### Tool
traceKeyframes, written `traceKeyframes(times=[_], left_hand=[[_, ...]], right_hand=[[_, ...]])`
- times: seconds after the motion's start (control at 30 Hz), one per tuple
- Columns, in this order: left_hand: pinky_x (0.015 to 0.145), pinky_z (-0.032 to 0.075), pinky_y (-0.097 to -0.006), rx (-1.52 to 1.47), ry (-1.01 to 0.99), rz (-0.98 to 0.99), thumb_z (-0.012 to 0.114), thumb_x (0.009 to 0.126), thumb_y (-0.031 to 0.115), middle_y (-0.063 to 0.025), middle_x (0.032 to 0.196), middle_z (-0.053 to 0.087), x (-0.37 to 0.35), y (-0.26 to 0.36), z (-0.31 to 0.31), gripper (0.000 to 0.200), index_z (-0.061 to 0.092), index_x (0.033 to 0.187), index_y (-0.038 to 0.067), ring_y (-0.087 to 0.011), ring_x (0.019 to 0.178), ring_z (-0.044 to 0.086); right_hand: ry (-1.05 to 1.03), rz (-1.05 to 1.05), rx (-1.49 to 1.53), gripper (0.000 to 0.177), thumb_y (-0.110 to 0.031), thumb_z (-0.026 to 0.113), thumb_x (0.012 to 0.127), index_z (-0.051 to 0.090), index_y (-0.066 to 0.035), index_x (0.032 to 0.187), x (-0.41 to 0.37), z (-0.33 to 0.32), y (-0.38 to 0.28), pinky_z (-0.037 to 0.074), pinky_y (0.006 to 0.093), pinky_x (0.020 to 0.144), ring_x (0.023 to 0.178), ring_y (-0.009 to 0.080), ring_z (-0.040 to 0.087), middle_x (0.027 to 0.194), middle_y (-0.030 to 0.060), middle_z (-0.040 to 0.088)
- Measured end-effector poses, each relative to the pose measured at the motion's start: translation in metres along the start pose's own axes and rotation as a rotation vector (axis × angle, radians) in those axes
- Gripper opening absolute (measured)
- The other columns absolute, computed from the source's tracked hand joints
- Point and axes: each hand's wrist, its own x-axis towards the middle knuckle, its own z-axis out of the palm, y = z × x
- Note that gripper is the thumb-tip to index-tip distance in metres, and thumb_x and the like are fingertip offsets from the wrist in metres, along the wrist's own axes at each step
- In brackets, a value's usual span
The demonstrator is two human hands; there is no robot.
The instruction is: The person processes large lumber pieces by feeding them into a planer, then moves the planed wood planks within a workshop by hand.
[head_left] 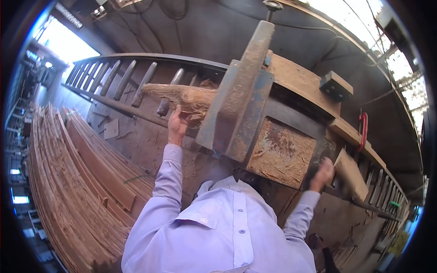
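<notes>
My left hand (178, 124) is at the near edge of a rough, splintered piece of wood (182, 95), which lies on the rollers left of the blue machine (236, 95). Its fingers touch the wood's underside, with the thumb apart from them. On the right, my right hand (322, 174) is blurred by motion, and its fingers cannot be made out. Beside it a short wooden block (351, 175) rests at the right rollers, also partly blurred. Between my hands, the machine's metal bed (282, 152) is covered with sawdust and chips.
Roller conveyors (124, 80) run out to both sides of the machine. A stack of long boards (77, 177) stands at the lower left. A red clamp (363, 132) grips a wooden fence (357, 143) at the right. Behind it sits a dark-fronted box (336, 86).
</notes>
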Motion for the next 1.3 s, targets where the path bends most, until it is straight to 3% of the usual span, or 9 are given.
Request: traceKeyframes(times=[0.17, 0.23, 0.47, 0.6, 0.7, 0.8, 0.93, 1.13, 1.3], left_hand=[[0.078, 0.054, -0.0351, 0.389, -0.169, -0.200, 0.056, 0.101, 0.028, -0.0081, 0.102, 0.070, 0.033, -0.036, 0.033, 0.028, 0.066, 0.110, 0.003, -0.0200, 0.089, 0.066], [0.072, 0.053, -0.0320, 0.844, -0.275, -0.247, 0.056, 0.101, 0.029, -0.0067, 0.092, 0.071, 0.038, -0.038, 0.028, 0.031, 0.070, 0.102, 0.001, -0.0163, 0.080, 0.065], [0.062, 0.050, -0.0285, 1.010, -0.415, -0.272, 0.062, 0.096, 0.036, -0.0043, 0.087, 0.068, 0.029, -0.051, 0.020, 0.037, 0.069, 0.099, -0.001, -0.0109, 0.074, 0.061], [0.063, 0.050, -0.0278, 1.053, -0.369, -0.262, 0.064, 0.096, 0.037, -0.0054, 0.088, 0.067, 0.023, -0.047, 0.024, 0.037, 0.067, 0.104, 0.001, -0.0124, 0.074, 0.062], [0.066, 0.054, -0.0295, 0.447, -0.050, -0.318, 0.062, 0.097, 0.035, -0.0075, 0.090, 0.064, 0.064, -0.059, -0.007, 0.033, 0.062, 0.110, 0.004, -0.0167, 0.073, 0.063], [0.062, 0.057, -0.0309, 0.442, 0.137, -0.160, 0.060, 0.099, 0.031, -0.0057, 0.083, 0.064, 0.052, -0.037, 0.025, 0.024, 0.061, 0.100, 0.007, -0.0174, 0.067, 0.064], [0.062, 0.058, -0.0312, 0.577, 0.038, -0.197, 0.062, 0.098, 0.027, -0.0053, 0.082, 0.063, 0.059, -0.029, 0.003, 0.021, 0.057, 0.092, 0.008, -0.0173, 0.068, 0.065], [0.060, 0.060, -0.0312, 0.606, -0.007, -0.180, 0.061, 0.099, 0.026, -0.0057, 0.081, 0.063, 0.062, -0.029, -0.007, 0.022, 0.057, 0.089, 0.006, -0.0168, 0.066, 0.066], [0.060, 0.059, -0.0306, 0.625, 0.019, -0.157, 0.062, 0.098, 0.027, -0.0052, 0.080, 0.064, 0.054, -0.028, -0.008, 0.023, 0.058, 0.088, 0.006, -0.0160, 0.068, 0.066]], right_hand=[[-0.438, 0.204, 0.166, 0.033, -0.024, 0.061, 0.098, 0.064, 0.002, 0.117, -0.069, 0.135, -0.026, 0.055, 0.0305, 0.078, 0.095, 0.0170, 0.065, 0.107, 0.0084, 0.066], [-0.454, 0.097, -0.048, 0.039, -0.031, 0.063, 0.096, 0.065, 0.003, 0.115, -0.081, 0.170, -0.023, 0.052, 0.0330, 0.087, 0.097, 0.0211, 0.066, 0.108, 0.0157, 0.069], [-0.422, 0.214, -0.152, 0.045, -0.038, 0.067, 0.091, 0.068, 0.002, 0.111, -0.091, 0.213, -0.029, 0.051, 0.0336, 0.085, 0.093, 0.0224, 0.068, 0.103, 0.0169, 0.072], [-0.505, 0.203, -0.136, 0.041, -0.035, 0.068, 0.092, 0.070, 0.002, 0.109, -0.085, 0.205, -0.025, 0.050, 0.0321, 0.082, 0.089, 0.0200, 0.068, 0.098, 0.0150, 0.073], [-0.553, 0.098, -0.115, 0.038, -0.033, 0.067, 0.093, 0.070, 0.000, 0.112, -0.085, 0.205, -0.018, 0.050, 0.0311, 0.080, 0.088, 0.0171, 0.067, 0.097, 0.0126, 0.074], [-0.660, 0.060, -0.145, 0.035, -0.028, 0.064, 0.096, 0.069, 0.001, 0.114, -0.084, 0.202, -0.027, 0.049, 0.0284, 0.080, 0.088, 0.0125, 0.064, 0.099, 0.0084, 0.073], [-0.652, 0.052, -0.148, 0.034, -0.028, 0.063, 0.097, 0.068, 0.000, 0.115, -0.090, 0.205, -0.037, 0.048, 0.0279, 0.081, 0.091, 0.0108, 0.063, 0.102, 0.0066, 0.073], [-0.668, -0.183, -0.329, 0.032, -0.026, 0.059, 0.098, 0.068, -0.004, 0.119, -0.090, 0.198, -0.020, 0.047, 0.0348, 0.085, 0.096, 0.0294, 0.064, 0.102, 0.0164, 0.067], [-0.587, -0.284, -0.289, 0.029, -0.025, 0.059, 0.098, 0.070, -0.004, 0.114, -0.095, 0.198, -0.025, 0.047, 0.0361, 0.081, 0.089, 0.0284, 0.062, 0.095, 0.0147, 0.063]])
